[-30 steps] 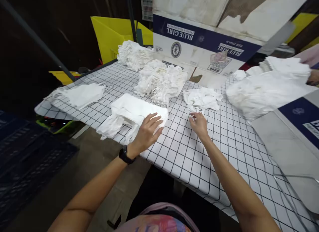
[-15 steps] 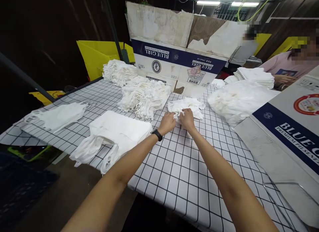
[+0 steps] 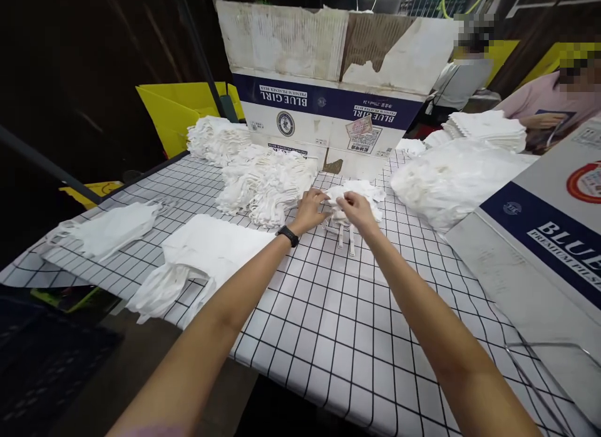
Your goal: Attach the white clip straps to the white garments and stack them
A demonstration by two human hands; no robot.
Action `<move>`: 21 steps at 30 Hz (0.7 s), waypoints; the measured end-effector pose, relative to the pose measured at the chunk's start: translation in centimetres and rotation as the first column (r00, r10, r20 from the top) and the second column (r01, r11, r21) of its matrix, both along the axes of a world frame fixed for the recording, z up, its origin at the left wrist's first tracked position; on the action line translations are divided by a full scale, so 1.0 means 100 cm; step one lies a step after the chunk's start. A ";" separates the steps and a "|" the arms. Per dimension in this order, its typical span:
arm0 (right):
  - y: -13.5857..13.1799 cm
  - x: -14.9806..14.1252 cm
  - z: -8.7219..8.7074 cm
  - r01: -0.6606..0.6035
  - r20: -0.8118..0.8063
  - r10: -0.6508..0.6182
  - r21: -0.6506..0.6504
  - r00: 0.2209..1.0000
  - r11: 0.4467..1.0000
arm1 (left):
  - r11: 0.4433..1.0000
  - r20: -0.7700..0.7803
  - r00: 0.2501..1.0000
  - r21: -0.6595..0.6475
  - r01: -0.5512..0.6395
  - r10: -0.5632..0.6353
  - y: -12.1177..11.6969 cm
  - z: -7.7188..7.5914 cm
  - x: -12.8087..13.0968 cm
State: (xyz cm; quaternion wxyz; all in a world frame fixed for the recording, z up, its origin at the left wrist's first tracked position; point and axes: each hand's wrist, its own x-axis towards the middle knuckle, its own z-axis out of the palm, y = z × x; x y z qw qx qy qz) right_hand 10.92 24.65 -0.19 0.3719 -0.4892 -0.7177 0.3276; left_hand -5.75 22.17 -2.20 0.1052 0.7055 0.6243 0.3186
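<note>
A small pile of white cloth pieces (image 3: 369,190) lies in the middle of the check tablecloth, two narrow strips hanging from its near side. At the pile's left edge is my left hand (image 3: 310,210), a black watch on its wrist, with its thumb apart from its curved fingers. My right hand (image 3: 360,213) is closed in a pinch on a white cloth piece at the front of the pile. Left of my hands spreads a larger heap of white strapped cloth pieces (image 3: 272,180). Nearer lies a flat stack of white cloth with long loops (image 3: 211,240).
A Blue Girl beer carton (image 3: 323,102) stands upside down behind the piles, another carton (image 3: 539,236) at right. Beside it sits a plastic bag of white material (image 3: 451,183). A thin white piece (image 3: 113,227) lies far left. Two people are beyond the table.
My left hand has shifted left and its fingers have spread. My right hand has moved slightly, pinching at the pile. Two strips now show below it. The view has shifted a little.
</note>
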 end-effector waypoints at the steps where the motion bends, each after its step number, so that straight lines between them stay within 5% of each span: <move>1: -0.007 0.010 0.014 -0.024 -0.051 0.023 -0.011 0.998 1.000 | 0.998 0.058 0.997 0.037 0.042 -0.044 -0.004 0.009 0.003; 4: -0.031 0.038 0.058 -0.104 -0.370 0.079 -0.049 0.926 0.993 | 0.977 0.314 0.926 0.100 0.186 -0.208 -0.021 0.039 0.012; 7: -0.056 0.063 0.095 -0.070 -0.579 0.023 -0.059 0.815 0.996 | 0.922 0.575 0.727 0.149 0.358 -0.375 -0.046 0.071 0.020; 10: -0.079 0.083 0.116 0.007 -0.598 -0.026 -0.034 0.801 0.999 | 0.861 0.726 0.523 0.190 0.472 -0.446 -0.075 0.100 0.026; 15: -0.117 0.104 0.125 0.018 -0.601 -0.048 -0.055 0.798 0.998 | 0.790 0.778 0.429 0.137 0.598 -0.459 -0.117 0.126 0.028; 21: -0.161 0.131 0.110 0.061 -0.526 -0.105 -0.100 0.844 0.993 | 0.721 0.744 0.446 0.069 0.690 -0.498 -0.152 0.127 0.024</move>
